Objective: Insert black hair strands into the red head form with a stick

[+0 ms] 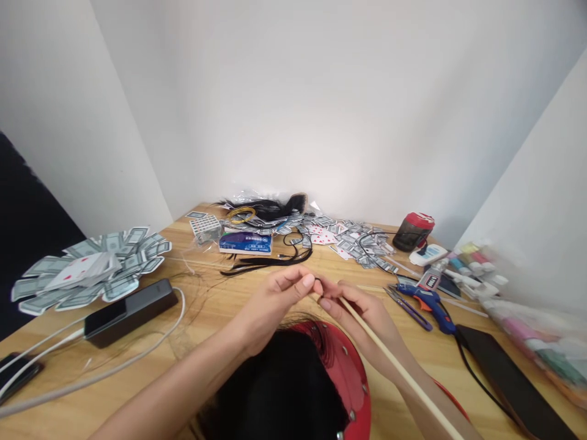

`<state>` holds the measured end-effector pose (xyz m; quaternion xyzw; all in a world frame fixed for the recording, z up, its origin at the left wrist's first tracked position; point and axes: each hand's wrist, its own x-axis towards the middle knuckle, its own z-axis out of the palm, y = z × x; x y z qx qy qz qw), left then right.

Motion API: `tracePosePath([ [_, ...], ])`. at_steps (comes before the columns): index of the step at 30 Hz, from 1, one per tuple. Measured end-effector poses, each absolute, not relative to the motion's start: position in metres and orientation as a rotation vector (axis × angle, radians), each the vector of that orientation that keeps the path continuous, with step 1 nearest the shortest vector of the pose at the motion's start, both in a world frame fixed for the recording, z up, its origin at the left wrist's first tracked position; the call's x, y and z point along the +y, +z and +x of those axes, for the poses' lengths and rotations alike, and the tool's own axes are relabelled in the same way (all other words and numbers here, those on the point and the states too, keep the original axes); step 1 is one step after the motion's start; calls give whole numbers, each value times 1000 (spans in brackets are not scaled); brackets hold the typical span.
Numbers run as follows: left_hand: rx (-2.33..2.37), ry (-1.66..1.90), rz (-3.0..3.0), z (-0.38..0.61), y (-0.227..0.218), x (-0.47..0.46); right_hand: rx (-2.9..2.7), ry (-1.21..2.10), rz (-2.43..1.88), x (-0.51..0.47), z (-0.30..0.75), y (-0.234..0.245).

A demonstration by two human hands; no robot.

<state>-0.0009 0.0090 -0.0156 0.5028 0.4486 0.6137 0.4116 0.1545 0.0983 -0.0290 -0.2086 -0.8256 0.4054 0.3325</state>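
Note:
My left hand (pixel 275 299) and my right hand (pixel 362 308) meet above the wooden table (pixel 215 305), fingertips pinched together. My right hand grips the end of a long thin pale stick (pixel 398 370) that slants down to the lower right. My left hand pinches at the stick's tip, where a thin dark strand seems to sit; I cannot make it out clearly. Just below both hands lies a red curved piece (pixel 348 360) with a mass of black hair (pixel 279 391) on it.
A fan of playing cards (pixel 92 266) lies at the left beside a black power bank (pixel 131 311) with white cable. Loose cards (pixel 353 238), a blue box (pixel 245 243) and black hair lie at the back. A blue glue gun (pixel 428 300), glue tube, dark jar (pixel 413 232) and paint tubes sit at the right.

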Motion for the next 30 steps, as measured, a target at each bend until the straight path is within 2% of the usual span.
tracePosePath([
  [4,1124,1617,1201,7,-24,14,-2151,1201,-588,96,154,-27],
  [8,1227,1623,1233,8,-31,16,-2072,1097,-671,96,158,-24],
  [21,1606,1304,1626,21,-32,4,-2053,1200,-649,92,164,-20],
  [30,1754,1175,1998,13,-11,-6,-2056,1179,-649,86,170,-9],
])
